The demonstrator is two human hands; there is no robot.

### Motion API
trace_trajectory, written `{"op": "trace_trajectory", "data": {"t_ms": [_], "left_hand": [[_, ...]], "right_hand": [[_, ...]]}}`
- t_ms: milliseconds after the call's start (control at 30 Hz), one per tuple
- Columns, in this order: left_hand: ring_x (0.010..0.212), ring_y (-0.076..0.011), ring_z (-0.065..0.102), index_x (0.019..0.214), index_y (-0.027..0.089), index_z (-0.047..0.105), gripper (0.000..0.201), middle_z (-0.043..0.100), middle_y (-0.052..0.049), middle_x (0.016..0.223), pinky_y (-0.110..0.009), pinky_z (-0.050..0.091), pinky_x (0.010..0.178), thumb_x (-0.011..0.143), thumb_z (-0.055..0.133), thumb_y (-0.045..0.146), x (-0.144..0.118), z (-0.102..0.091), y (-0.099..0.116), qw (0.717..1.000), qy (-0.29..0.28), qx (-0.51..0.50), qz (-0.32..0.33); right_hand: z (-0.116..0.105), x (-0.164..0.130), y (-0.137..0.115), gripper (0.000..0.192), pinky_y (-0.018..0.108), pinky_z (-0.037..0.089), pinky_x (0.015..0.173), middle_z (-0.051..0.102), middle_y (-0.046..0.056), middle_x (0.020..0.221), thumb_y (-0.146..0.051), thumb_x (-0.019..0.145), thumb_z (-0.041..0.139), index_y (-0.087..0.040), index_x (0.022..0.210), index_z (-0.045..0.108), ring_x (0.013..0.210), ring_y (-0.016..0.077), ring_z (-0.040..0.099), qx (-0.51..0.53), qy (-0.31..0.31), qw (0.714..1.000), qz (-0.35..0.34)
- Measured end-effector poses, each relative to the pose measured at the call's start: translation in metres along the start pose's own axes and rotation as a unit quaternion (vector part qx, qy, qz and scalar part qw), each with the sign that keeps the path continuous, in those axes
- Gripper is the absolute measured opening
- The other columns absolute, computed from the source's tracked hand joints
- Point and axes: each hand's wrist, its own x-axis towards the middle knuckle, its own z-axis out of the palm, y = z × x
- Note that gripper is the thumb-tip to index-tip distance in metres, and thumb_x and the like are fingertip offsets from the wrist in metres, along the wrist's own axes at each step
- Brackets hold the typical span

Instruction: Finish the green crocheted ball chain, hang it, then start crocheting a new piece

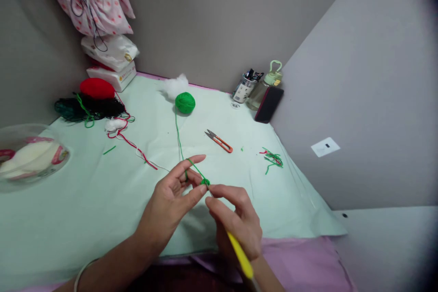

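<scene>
The left hand (171, 194) is raised over the near part of the bench (85, 200), palm turned inward. Its grip pinches a small green crochet piece (205, 182) between thumb and middle finger, while the index finger extends upward with the green yarn strand (178, 139) looped over it. The strand runs from that finger away across the bench to the green yarn ball (185, 102), which lies near the far edge.

The right hand (236, 223) sits just beside the left, fingers pressed together around a crochet hook with a yellow handle (241, 258). The hook tip meets the green crochet piece; the exact point of contact is too small to tell.

Orange thread snips (219, 141) lie on the bench beyond the hands, blades apart from the yarn strand. A cluster of green and red yarn offcuts (273, 159) lies to the right of the snips. At far left, a red yarn ball (97, 88) rests on a tangle of dark yarn (85, 108), with a red-and-white strand (137, 149) trailing from it toward the hands. A clear bowl (30, 157) stands at the left edge. A cup of tools (243, 87), a bottle (265, 86) and a phone (269, 104) stand at the far right corner.
</scene>
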Motion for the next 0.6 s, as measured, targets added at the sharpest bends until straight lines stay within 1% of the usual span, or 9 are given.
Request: {"op": "trace_trajectory", "data": {"t_ms": [100, 167, 300, 500, 600], "left_hand": [[0.088, -0.0162, 0.061, 0.130, 0.028, 0.065, 0.047, 0.060, 0.003, 0.083, -0.032, 0.048, 0.093, 0.084, 0.076, 0.029, 0.0005, -0.0011, -0.0004, 1.000, 0.002, 0.010, 0.013], [0.090, -0.0164, 0.061, 0.128, 0.028, 0.066, 0.044, 0.060, 0.003, 0.084, -0.032, 0.047, 0.096, 0.085, 0.075, 0.026, 0.0009, -0.0013, -0.0008, 0.999, 0.010, 0.034, 0.031], [0.091, -0.0171, 0.060, 0.127, 0.028, 0.067, 0.042, 0.061, 0.002, 0.083, -0.032, 0.047, 0.096, 0.085, 0.073, 0.025, 0.0015, -0.0008, -0.0009, 0.997, 0.015, 0.072, 0.037], [0.095, -0.0185, 0.061, 0.128, 0.029, 0.067, 0.043, 0.062, 0.002, 0.083, -0.032, 0.047, 0.097, 0.085, 0.073, 0.026, -0.0001, -0.0010, 0.0002, 0.996, 0.006, 0.080, 0.040], [0.097, -0.0194, 0.062, 0.127, 0.030, 0.069, 0.043, 0.062, 0.001, 0.084, -0.033, 0.047, 0.097, 0.084, 0.072, 0.026, -0.0010, -0.0023, 0.0002, 0.995, 0.007, 0.090, 0.040]], "right_hand": [[-0.0013, 0.0013, 0.0015, 0.029, 0.033, 0.059, 0.075, 0.073, 0.007, 0.103, -0.007, 0.097, 0.053, -0.025, 0.115, 0.066, 0.092, 0.0189, 0.069, 0.078, 0.014, 0.995, 0.068], [-0.0034, 0.0026, 0.0020, 0.027, 0.036, 0.059, 0.077, 0.073, 0.007, 0.098, -0.007, 0.097, 0.051, -0.024, 0.112, 0.066, 0.092, 0.0204, 0.069, 0.104, 0.010, 0.990, 0.096], [-0.0052, 0.0029, 0.0018, 0.025, 0.038, 0.057, 0.075, 0.073, 0.008, 0.098, -0.009, 0.098, 0.052, -0.024, 0.112, 0.066, 0.091, 0.0216, 0.069, 0.100, 0.008, 0.991, 0.092], [-0.0032, 0.0030, 0.0005, 0.026, 0.037, 0.056, 0.077, 0.073, 0.007, 0.095, -0.008, 0.098, 0.051, -0.023, 0.110, 0.068, 0.089, 0.0207, 0.067, 0.131, 0.036, 0.985, 0.108], [-0.0029, 0.0034, -0.0001, 0.026, 0.037, 0.055, 0.076, 0.074, 0.007, 0.095, -0.008, 0.098, 0.051, -0.024, 0.110, 0.068, 0.090, 0.0211, 0.067, 0.135, 0.032, 0.984, 0.112]]}}
